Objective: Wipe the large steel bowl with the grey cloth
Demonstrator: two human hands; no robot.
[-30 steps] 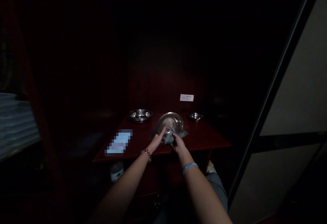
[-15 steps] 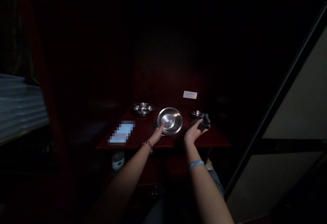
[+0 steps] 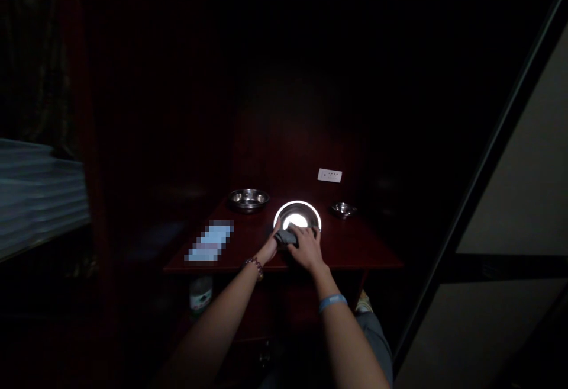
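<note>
Head view | left hand (image 3: 269, 248) at steel bowl (image 3: 297, 216) near rim, grip unclear | right hand (image 3: 306, 247) pressing grey cloth (image 3: 286, 237) down | bowl likely light, rigid, slick; hold by rim

Pixelated patch (image 3: 209, 242) on table (image 3: 355, 247), near rim of bowl (image 3: 297, 214) behind cloth (image 3: 285, 237)

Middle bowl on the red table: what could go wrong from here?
The left hand touches the bowl just at its near rim while the right hand presses a cloth on it, so the bowl may slide or tip. The small bowl stands close on the right; a wide wipe might knock it. The scene is very dark, so dirt could be missed.
</note>
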